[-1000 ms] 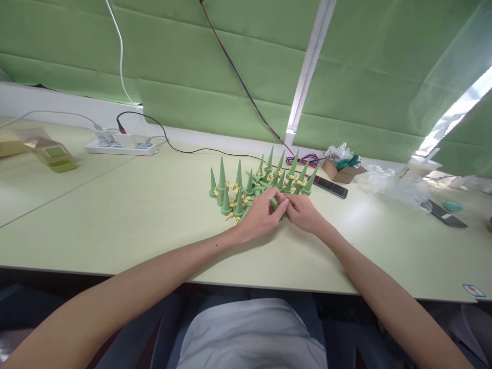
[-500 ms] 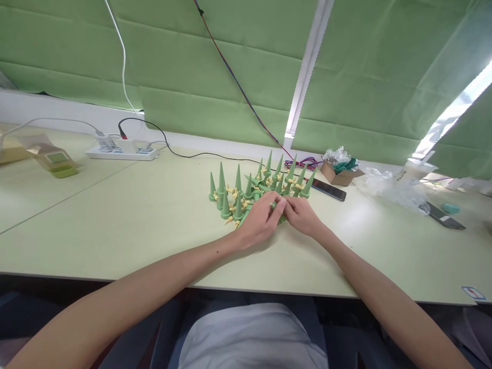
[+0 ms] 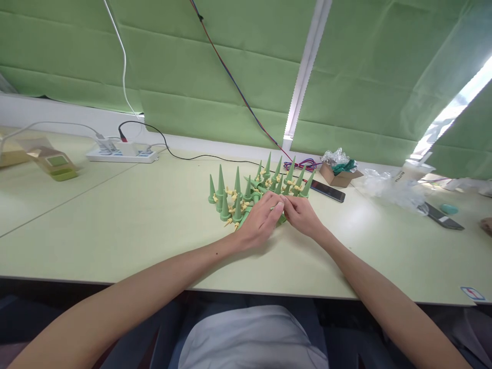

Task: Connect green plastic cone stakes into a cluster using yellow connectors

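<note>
Several green cones (image 3: 221, 185) with small yellow pieces (image 3: 233, 195) around them stand in a cluster at the middle of the table. My left hand (image 3: 261, 219) is at the near side of the cluster, its fingers bent and closed together. Right against its fingertips is my right hand (image 3: 303, 214), with thumb and forefinger pinched. Whatever the two hands hold between them is hidden by the fingers. Green parts show under and behind both hands.
On the table (image 3: 126, 225), a power strip (image 3: 122, 156) and a green-and-brown box (image 3: 56, 163) lie left. Behind the cones is a coiled wire (image 3: 303, 164). A phone (image 3: 328, 191), carton (image 3: 338, 177), plastic bag (image 3: 394, 190), cup (image 3: 417, 169) and dark device (image 3: 444, 217) lie right.
The fingers of my left hand have shifted slightly, and the small green piece seen between them before is now covered. My right hand has hardly moved. The view has tilted a little.
</note>
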A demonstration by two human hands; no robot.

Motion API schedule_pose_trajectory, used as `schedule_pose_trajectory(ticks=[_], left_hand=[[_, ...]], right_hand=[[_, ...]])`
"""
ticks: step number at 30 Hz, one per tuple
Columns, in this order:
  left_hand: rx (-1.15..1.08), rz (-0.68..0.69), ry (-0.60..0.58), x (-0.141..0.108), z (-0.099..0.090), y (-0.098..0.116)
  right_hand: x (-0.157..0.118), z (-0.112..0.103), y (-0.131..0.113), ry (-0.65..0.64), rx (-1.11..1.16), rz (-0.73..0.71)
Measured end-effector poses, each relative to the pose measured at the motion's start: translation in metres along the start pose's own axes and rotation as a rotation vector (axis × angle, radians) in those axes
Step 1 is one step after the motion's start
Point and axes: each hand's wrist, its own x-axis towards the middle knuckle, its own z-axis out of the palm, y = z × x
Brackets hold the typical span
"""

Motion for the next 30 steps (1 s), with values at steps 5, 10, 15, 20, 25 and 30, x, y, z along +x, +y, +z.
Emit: schedule_pose_trajectory(ticks=[5, 10, 15, 20, 25, 30], left_hand=[[-0.150, -0.033, -0.010, 0.000, 0.001, -0.007], [-0.288, -0.102, 0.034, 0.000, 0.004, -0.001], [-0.264, -0.269, 0.244, 0.003, 0.003, 0.007], [-0.257, -0.278, 0.240, 0.005, 0.003, 0.007], [-0.295, -0.319, 0.124, 0.003, 0.005, 0.006], [-0.273, -0.326, 0.110, 0.003, 0.003, 0.005]], right_hand=[[-0.001, 0.000, 0.000, 0.049, 0.009, 0.010], [0.000, 0.001, -0.004, 0.119, 0.074, 0.047], [-0.002, 0.002, -0.007, 0.182, 0.180, 0.055], [-0.003, 0.005, -0.004, 0.246, 0.242, 0.024], [-0.003, 0.007, -0.004, 0.211, 0.232, 0.005], [-0.003, 0.007, -0.006, 0.208, 0.243, 0.002]])
